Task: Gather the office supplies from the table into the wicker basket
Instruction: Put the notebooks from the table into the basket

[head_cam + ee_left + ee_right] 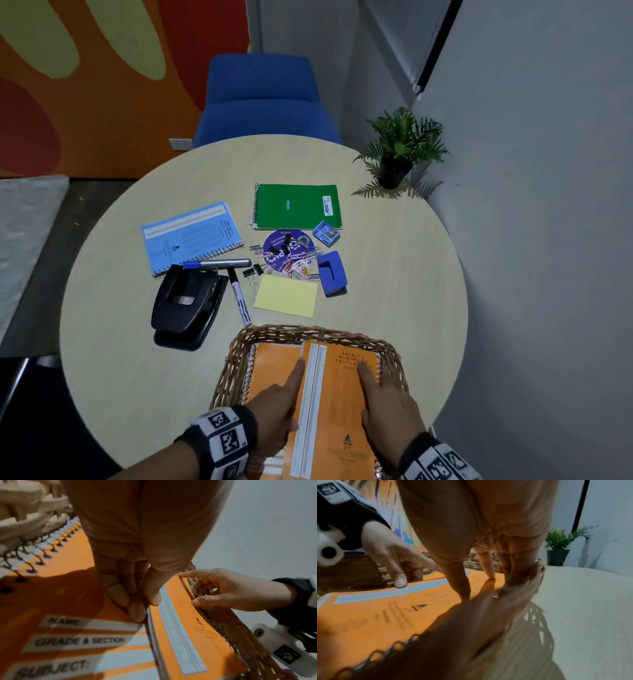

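The wicker basket (308, 330) stands at the table's near edge. Two orange spiral notebooks lie in it: a lower one (274, 363) on the left, and an upper one (339, 411) overlapping it on the right. My left hand (287, 394) pinches the upper notebook's (180, 622) free left edge, thumb (154, 595) on top and fingers beneath. My right hand (368, 390) grips its spiral edge, thumb (464, 595) and index tip on the cover (376, 615), the other fingers down beside the basket wall (522, 588).
Farther out on the round table (394, 274) lie a blue notebook (191, 233), a green notebook (298, 207), a black hole punch (186, 305), two markers (215, 263), a yellow pad (286, 299), a small blue punch (332, 272), a clear clip box (326, 233) and loose paper clips (294, 263). A potted plant (397, 150) stands far right.
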Action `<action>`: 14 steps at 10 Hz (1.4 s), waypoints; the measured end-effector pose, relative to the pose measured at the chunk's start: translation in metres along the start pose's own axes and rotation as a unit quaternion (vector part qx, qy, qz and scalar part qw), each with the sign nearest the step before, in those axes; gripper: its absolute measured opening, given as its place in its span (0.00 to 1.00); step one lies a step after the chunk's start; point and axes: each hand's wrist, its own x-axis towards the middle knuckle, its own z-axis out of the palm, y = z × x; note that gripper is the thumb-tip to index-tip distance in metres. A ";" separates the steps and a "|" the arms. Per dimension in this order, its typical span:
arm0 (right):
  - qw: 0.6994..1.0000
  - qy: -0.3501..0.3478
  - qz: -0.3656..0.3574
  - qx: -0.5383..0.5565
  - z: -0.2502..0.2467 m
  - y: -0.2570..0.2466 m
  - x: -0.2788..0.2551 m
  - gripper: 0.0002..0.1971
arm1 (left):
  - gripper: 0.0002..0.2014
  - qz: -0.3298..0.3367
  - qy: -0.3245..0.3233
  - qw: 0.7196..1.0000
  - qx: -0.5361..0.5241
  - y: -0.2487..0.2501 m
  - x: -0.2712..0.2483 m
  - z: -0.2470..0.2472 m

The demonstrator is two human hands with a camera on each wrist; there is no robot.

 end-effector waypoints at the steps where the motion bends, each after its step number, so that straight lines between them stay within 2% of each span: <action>1: 0.998 -0.059 0.000 -0.023 0.004 -0.001 -0.001 0.49 | 0.54 -0.025 -0.029 0.999 0.037 -0.002 0.002 0.000; 2: 0.994 -0.103 -0.026 -0.022 -0.020 -0.007 -0.002 0.49 | 0.52 -0.026 -0.023 0.998 0.048 0.003 -0.003 -0.011; 3: 0.988 -0.102 -0.092 0.063 -0.062 -0.018 0.001 0.41 | 0.44 0.010 0.078 0.995 -0.053 0.007 -0.023 -0.041; 4: 0.949 -0.051 -0.165 0.264 -0.116 -0.053 0.025 0.34 | 0.29 0.047 0.189 0.965 -0.174 -0.009 -0.044 -0.101; 5: 0.835 -0.101 -0.120 0.528 -0.150 -0.107 0.091 0.25 | 0.13 0.021 0.356 0.912 -0.203 -0.053 -0.050 -0.187; 6: 0.756 -0.152 -0.029 0.636 -0.164 -0.164 0.181 0.14 | 0.13 -0.119 0.488 0.834 -0.229 -0.131 -0.029 -0.258; 7: 0.809 -0.138 -0.001 0.572 -0.170 -0.212 0.243 0.16 | 0.21 -0.249 0.432 0.824 -0.269 -0.197 -0.004 -0.286; 8: 0.861 -0.107 -0.002 0.498 -0.168 -0.241 0.278 0.21 | 0.14 -0.282 0.363 0.806 -0.373 -0.220 0.009 -0.291; 9: 0.888 -0.100 0.009 0.449 -0.166 -0.259 0.293 0.21 | 0.14 -0.253 0.327 0.742 -0.528 -0.230 0.017 -0.296; 10: 0.915 -0.088 0.018 0.393 -0.167 -0.271 0.297 0.19 | 0.18 -0.223 0.303 0.701 -0.606 -0.236 0.026 -0.299; 11: 0.891 -0.089 0.051 0.442 -0.166 -0.275 0.303 0.17 | 0.18 -0.232 0.337 0.761 -0.504 -0.225 0.031 -0.304; 12: 0.884 -0.096 0.045 0.455 -0.169 -0.277 0.303 0.11 | 0.07 -0.170 0.374 0.837 -0.362 -0.199 0.021 -0.309; 13: 0.863 -0.069 -0.003 0.500 -0.176 -0.266 0.293 0.11 | 0.12 -0.022 0.412 0.823 -0.390 -0.170 -0.011 -0.315; 14: 0.825 -0.054 -0.059 0.559 -0.192 -0.241 0.264 0.06 | 0.16 0.113 0.420 0.815 -0.383 -0.153 -0.056 -0.325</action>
